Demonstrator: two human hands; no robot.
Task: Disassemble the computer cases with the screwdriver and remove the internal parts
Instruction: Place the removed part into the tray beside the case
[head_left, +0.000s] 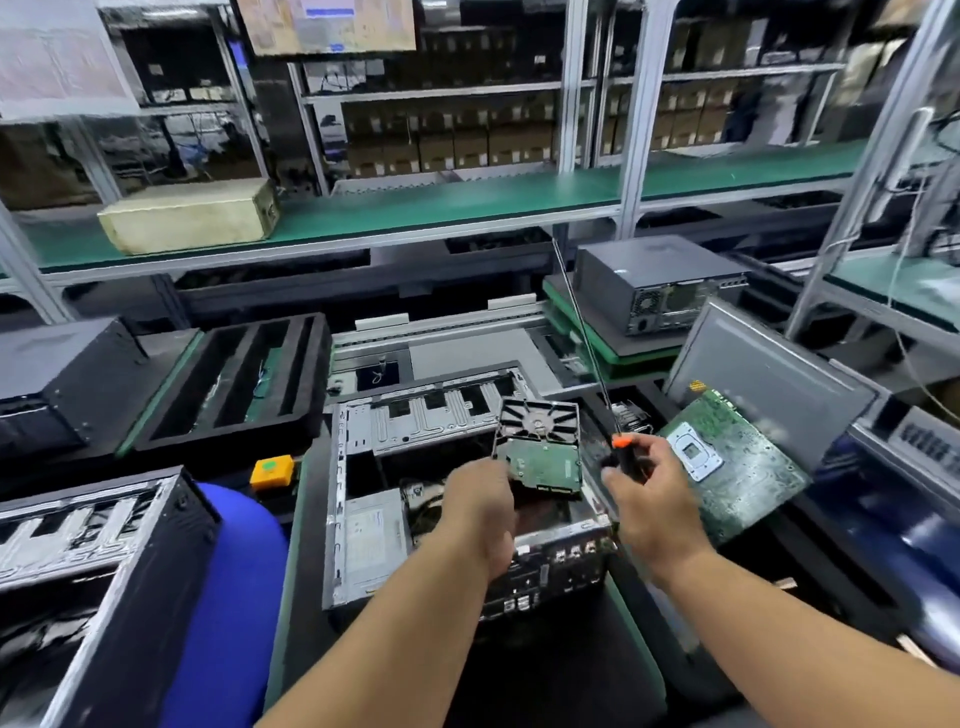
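Two hands work above one opened computer case (374, 467) lying on the worktop (306, 597) in the near middle. On the left hand (480, 514) the grip is curled round the near edge of a hard drive (540, 447), holding it lifted over the case, circuit-board side facing the camera, tilted. On the right hand (652, 499) the grip is wrapped round the black-and-orange handle of a screwdriver (621, 449), whose long thin shaft points up and far-left. Both forearms reach forward from the near edge. One loose motherboard (737, 467) lies just right of the case, leaning on a grey panel (769, 374). One closed grey computer (660, 280) stands far right; another open case (98, 545) lies near left.
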